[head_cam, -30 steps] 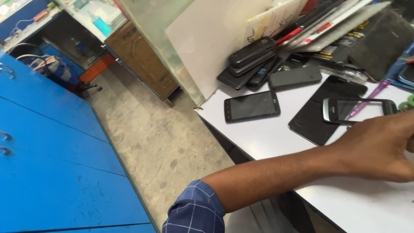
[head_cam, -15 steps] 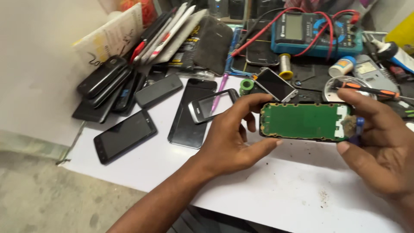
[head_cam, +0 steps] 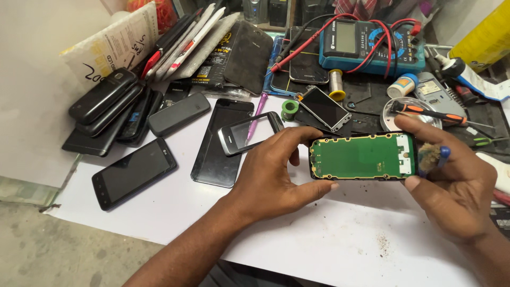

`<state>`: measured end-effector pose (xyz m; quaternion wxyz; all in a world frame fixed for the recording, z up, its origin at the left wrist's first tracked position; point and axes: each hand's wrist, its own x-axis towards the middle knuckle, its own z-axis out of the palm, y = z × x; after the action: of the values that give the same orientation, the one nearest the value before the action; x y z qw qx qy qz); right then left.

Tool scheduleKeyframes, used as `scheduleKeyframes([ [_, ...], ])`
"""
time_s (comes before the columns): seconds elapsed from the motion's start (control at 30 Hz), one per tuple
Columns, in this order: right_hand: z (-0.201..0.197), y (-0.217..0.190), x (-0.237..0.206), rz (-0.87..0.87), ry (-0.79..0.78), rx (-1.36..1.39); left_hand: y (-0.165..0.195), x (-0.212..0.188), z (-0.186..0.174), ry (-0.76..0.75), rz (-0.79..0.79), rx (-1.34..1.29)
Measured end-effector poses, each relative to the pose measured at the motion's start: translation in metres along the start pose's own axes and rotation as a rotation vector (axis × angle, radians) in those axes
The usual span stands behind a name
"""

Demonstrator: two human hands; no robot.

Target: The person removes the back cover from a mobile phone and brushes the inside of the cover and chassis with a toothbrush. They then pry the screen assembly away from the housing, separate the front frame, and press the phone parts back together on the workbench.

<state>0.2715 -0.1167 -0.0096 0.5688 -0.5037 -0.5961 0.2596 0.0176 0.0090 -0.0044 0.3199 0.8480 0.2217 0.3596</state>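
You hold the opened phone (head_cam: 362,157) level at centre right of the frame, green board up so it faces you. Your left hand (head_cam: 271,178) pinches its left end; your right hand (head_cam: 451,186) closes on the right end and a blue-handled brush (head_cam: 431,155), above the white tabletop (head_cam: 329,244).

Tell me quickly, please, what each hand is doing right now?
Left hand: closed on the left end of the green rectangular circuit board.
Right hand: closed on the board's right end, also holding a small blue-handled brush.
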Motion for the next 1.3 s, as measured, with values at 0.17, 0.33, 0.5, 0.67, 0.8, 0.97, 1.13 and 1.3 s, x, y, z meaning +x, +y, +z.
scheduleKeyframes([
  [0.17,-0.002,0.004,-0.001,-0.007,0.013,-0.007,0.002,0.001,0.0,-0.027,-0.024,0.027],
  [0.33,-0.002,0.004,-0.001,-0.001,0.014,0.004,0.003,0.001,-0.001,-0.031,-0.027,0.018],
  [0.5,-0.003,0.004,0.001,0.011,0.003,0.022,0.003,0.001,-0.001,-0.034,-0.028,0.025],
  [0.67,-0.003,0.002,0.002,-0.005,-0.013,0.014,0.003,0.001,-0.001,-0.037,-0.023,0.016],
  [0.8,-0.001,-0.001,0.002,0.016,0.012,-0.028,0.003,0.0,-0.001,-0.02,0.006,0.015],
  [0.97,0.0,-0.001,0.002,0.027,0.036,0.04,0.003,-0.003,-0.002,0.018,0.08,0.004],
  [1.13,0.0,0.003,-0.006,0.033,0.032,0.184,0.005,-0.006,-0.002,0.061,0.166,-0.052],
  [1.3,-0.002,0.005,-0.016,0.111,0.072,0.167,0.007,-0.009,-0.002,0.082,0.197,-0.063],
])
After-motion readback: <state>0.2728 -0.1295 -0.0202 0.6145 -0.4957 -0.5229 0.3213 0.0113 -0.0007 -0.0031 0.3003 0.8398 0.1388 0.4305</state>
